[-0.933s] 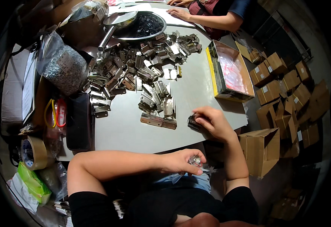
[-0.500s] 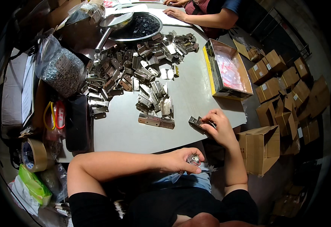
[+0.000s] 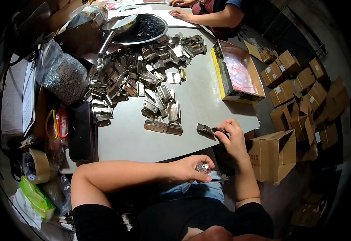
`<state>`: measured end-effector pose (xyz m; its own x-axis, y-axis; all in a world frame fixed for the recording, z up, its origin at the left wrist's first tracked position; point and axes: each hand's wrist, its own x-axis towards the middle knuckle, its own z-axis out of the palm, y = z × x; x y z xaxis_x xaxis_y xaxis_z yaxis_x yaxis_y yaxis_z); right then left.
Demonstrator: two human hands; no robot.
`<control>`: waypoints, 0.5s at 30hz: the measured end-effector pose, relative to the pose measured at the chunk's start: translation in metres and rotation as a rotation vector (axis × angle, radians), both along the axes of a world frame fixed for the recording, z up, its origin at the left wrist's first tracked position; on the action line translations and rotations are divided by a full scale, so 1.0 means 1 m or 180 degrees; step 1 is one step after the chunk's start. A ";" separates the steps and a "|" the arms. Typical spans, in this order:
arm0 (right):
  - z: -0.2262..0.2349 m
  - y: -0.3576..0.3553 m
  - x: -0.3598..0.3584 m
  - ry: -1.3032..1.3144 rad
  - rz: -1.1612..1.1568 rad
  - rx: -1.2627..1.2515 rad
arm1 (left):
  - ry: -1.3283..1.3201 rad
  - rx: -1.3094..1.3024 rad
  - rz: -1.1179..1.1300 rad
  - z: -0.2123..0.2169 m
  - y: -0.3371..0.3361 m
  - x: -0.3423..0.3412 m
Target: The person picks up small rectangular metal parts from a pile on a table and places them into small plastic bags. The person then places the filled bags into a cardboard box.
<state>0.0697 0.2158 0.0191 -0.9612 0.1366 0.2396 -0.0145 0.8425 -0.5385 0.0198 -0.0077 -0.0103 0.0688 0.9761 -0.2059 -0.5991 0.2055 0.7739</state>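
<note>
Biggest first: we've got the grey table (image 3: pixel 119 138), w/ a heap of silver brackets (image 3: pixel 131 72) upper L to ctr. What's changed in the last sec: our R hand (image 3: pixel 232 138) has slid back to the R, so the dark metal pc (image 3: pixel 204 129) it was mostly covering now shows, lying near the table's front edge, R of the brackets. For the work, we'd judge handling of that pc isn't finished: thumb + fingertips are together on its R end, pinching it.

Containers, large to small: open cardboard carton (image 3: pixel 271 154), beyond the table's R side, contents not visible to us. Yellow-and-black box (image 3: pixel 239 96), R side of table, holds clear plastic packets (image 3: pixel 239 74) w/ red marks. Round metal bowl (image 3: pixel 142 42) up top has dark small parts (image 3: pixel 149 27). Big clear bag (image 3: pixel 49 58) on the L is full of silver hardware (image 3: pixel 71 84), prob. screws. Smallest: clear baggie (image 3: pixel 202 166) w/ shiny bits, L hand (image 3: pixel 185 168) curled firmly round it, just off the table edge.
</note>
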 end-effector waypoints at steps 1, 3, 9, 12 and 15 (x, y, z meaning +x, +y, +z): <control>-0.002 -0.001 0.003 0.0088 -0.0160 -0.0103 | 0.0006 0.0005 0.0004 0.001 0.000 0.000; -0.005 -0.005 0.008 0.0258 -0.0470 -0.0305 | 0.0066 -0.0014 -0.0009 0.003 0.000 -0.002; -0.001 -0.001 0.004 0.0353 -0.0638 -0.0528 | 0.0208 -0.0035 -0.0003 0.004 -0.001 -0.002; 0.010 0.000 -0.002 -0.0100 -0.0547 -0.2266 | 0.0167 -0.0049 -0.0023 0.002 0.000 -0.002; 0.022 -0.009 -0.014 -0.0782 -0.0118 -0.1943 | 0.0115 -0.0034 -0.0016 0.002 0.000 -0.001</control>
